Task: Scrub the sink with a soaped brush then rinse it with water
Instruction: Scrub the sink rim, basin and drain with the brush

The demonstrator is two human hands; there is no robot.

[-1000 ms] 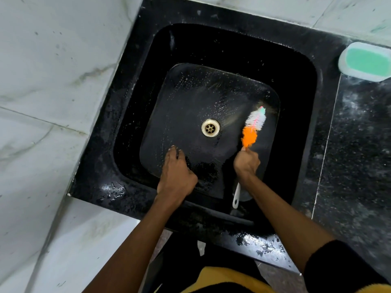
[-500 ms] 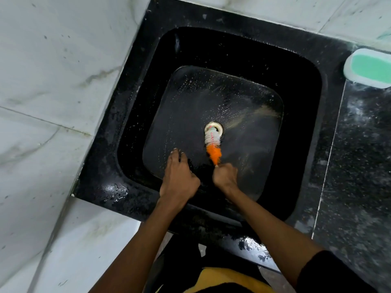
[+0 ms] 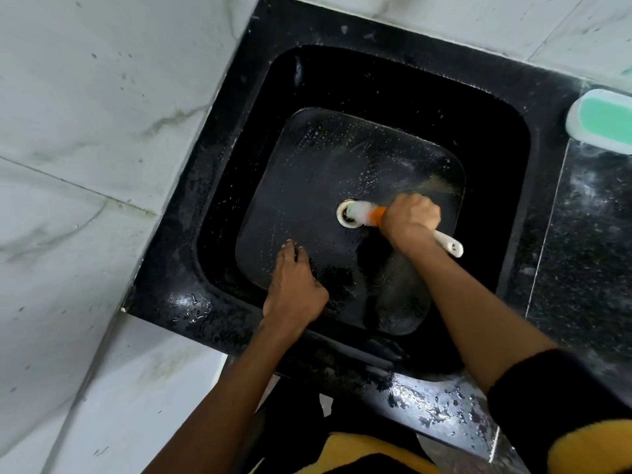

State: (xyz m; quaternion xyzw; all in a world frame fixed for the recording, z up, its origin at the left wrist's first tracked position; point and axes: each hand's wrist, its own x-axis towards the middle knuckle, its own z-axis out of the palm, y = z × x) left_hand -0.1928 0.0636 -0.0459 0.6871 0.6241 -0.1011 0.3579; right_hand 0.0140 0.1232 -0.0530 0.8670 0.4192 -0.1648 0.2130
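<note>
Black sink [image 3: 506,186], wet, soap-flecked. Right hand [image 3: 408,218] grips brush [image 3: 371,213], bristles on drain [image 3: 347,213]. Left hand [image 3: 294,289] rests flat on basin floor, holding nothing. Risks: bristles snagging in drain; left palm sliding on soapy floor.

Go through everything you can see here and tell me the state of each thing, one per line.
sink: wet, soap flecks on the floor
drain: open, brush tip over it
brush: lying across the floor, gripped
right hand: grips the brush
left hand: holds nothing
soap dish: on the counter, untouched
</note>
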